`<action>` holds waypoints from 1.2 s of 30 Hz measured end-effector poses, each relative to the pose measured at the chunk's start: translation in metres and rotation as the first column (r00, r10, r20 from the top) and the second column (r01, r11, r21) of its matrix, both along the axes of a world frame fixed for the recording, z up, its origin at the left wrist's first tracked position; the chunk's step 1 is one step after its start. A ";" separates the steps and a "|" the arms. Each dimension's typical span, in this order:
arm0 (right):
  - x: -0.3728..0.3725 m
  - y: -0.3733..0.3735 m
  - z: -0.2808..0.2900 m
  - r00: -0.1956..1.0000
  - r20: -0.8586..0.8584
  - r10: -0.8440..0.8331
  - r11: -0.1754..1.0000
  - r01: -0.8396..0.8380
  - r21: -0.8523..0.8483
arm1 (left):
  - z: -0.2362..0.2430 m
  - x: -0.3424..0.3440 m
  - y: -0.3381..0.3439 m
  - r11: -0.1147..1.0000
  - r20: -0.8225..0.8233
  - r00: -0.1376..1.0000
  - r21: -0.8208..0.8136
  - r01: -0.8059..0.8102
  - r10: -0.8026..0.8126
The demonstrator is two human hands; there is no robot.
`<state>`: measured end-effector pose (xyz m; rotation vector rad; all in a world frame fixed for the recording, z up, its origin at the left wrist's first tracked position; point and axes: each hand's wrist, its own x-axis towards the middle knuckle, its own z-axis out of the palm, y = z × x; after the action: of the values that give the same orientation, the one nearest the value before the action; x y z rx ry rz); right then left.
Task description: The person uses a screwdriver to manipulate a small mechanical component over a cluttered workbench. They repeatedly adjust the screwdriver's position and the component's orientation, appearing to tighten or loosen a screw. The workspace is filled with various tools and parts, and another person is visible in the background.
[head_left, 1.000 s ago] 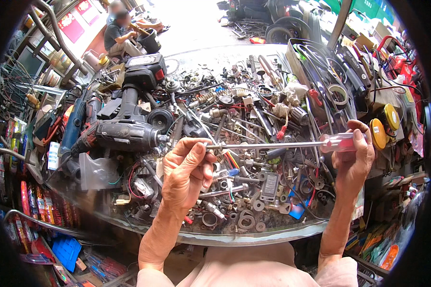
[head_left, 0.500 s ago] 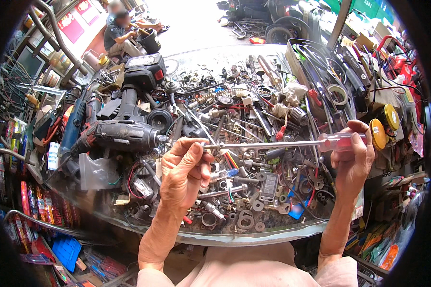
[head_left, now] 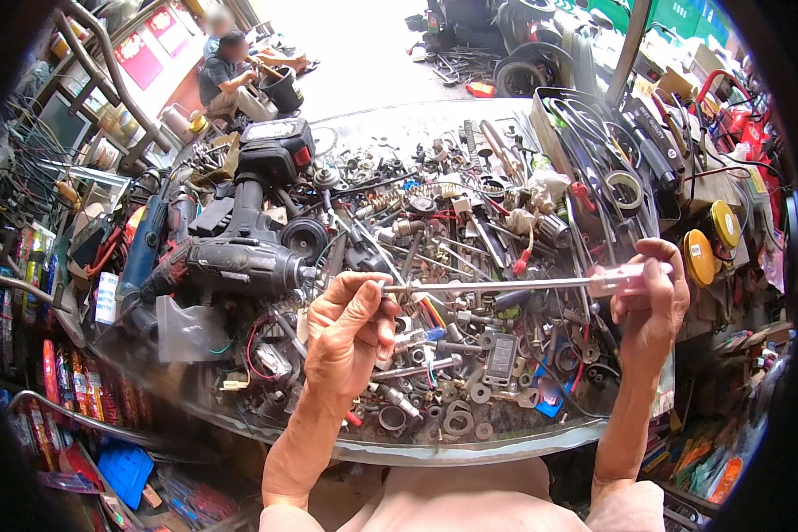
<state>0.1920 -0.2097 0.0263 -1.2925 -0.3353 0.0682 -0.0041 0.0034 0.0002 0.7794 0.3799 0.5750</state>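
Head view: you are holding a screwdriver level above the cluttered surface, right hand clamping its clear handle, left hand pinching the tip. It is looking light and stiff; the handle is probably giving the firmest hold, the slim shaft seeming slippery.

Screwdriver handle clear pink; drill black; tape rolls yellow.

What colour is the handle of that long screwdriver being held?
Clear pinkish plastic: the screwdriver handle sits in the right hand, seen best in the head view.
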 end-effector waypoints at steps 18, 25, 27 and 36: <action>-0.001 -0.002 0.003 0.999 -0.001 0.048 0.999 -0.048 0.000 | -0.001 0.002 0.000 1.000 -0.014 1.000 0.024 -0.007 0.007; 0.004 -0.012 0.001 0.998 -0.035 0.053 0.985 -0.058 -0.163 | -0.001 0.002 0.000 1.000 -0.008 1.000 0.019 -0.009 0.009; 0.000 -0.004 0.003 1.000 -0.018 0.024 0.998 -0.025 -0.066 | -0.001 0.002 0.001 1.000 -0.009 1.000 0.019 -0.005 0.006; 0.006 -0.011 0.001 1.000 -0.001 0.012 0.986 -0.012 -0.163 | -0.002 0.003 0.000 1.000 -0.007 1.000 0.008 -0.004 0.004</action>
<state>0.1980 -0.2206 0.0269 -1.4528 -0.3433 0.1081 -0.0015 0.0033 -0.0022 0.7883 0.3863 0.5781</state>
